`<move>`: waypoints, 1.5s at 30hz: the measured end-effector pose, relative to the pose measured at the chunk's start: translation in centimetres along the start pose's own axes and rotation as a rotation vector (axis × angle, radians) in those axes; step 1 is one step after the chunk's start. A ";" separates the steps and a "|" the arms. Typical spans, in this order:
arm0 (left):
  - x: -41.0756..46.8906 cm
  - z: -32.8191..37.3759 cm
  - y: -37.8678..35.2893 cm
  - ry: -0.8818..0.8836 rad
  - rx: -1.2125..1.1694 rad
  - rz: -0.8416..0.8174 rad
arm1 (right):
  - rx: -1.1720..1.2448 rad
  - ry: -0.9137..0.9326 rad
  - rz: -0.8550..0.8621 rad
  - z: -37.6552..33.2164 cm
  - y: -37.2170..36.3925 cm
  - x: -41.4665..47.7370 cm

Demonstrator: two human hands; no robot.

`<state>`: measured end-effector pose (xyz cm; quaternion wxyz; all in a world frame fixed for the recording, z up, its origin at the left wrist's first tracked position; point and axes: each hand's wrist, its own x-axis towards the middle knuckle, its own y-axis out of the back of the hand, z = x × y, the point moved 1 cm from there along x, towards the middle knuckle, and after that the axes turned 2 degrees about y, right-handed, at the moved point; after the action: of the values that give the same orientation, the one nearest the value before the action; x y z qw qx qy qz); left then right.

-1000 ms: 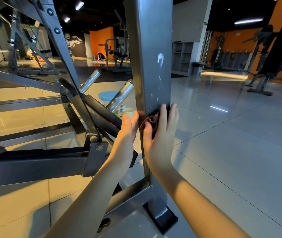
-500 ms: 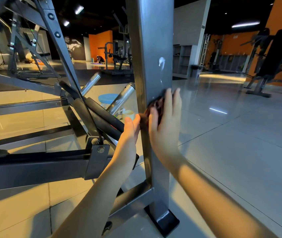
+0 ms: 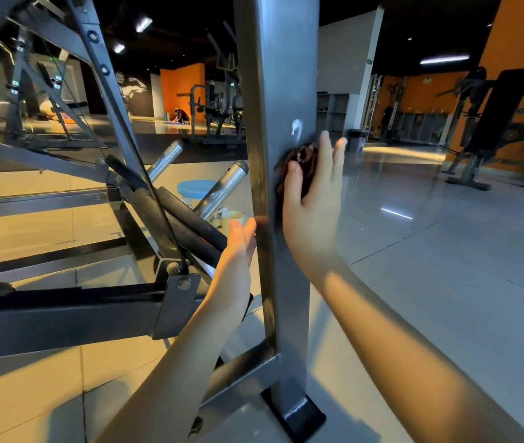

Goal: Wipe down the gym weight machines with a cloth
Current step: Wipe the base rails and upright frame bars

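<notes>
- post [image 3: 283, 75]: square steel upright of a weight machine; its long axis is vertical and its foot is set on the floor [image 3: 446, 282]. A white smear [image 3: 296, 126] is carried on the near face.
- cloth [image 3: 300, 159]: dark and bunched. It is pressed against the post's near face, just below and right of the smear. Most of it is covered by the palm, so no long axis can be told.
- right grip [image 3: 313, 203]: laid flat and fully open, with the fingers straight and pointed up along the post. The cloth is pinned between palm and steel, not clenched. This is judged to spread pressure and let strokes be run along the post's length.
- left grip [image 3: 238, 251]: fingers nearly straight and laid against the post's left edge, lower than the cloth. Nothing is held. It is judged to be placed there as a brace.
- progress: the smear is not yet covered, so an upward stroke is judged to be called for.
</notes>
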<state>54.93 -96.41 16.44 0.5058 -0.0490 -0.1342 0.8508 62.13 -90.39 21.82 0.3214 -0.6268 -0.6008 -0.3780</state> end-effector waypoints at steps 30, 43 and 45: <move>-0.7 4.6 -2.6 -0.186 -0.026 0.042 | -0.035 0.115 -0.058 -3.1 0.0 4.3; -1.8 5.4 -3.0 -0.082 -0.062 0.110 | 0.054 0.006 -0.053 -4.0 -0.3 3.3; -2.1 5.6 -3.0 -0.132 -0.102 0.077 | -0.011 0.045 -0.125 -3.5 -0.1 0.9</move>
<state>57.24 -97.92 22.57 0.4595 -0.0236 -0.2085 0.8630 61.67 -92.91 24.38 0.3071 -0.5812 -0.6293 -0.4145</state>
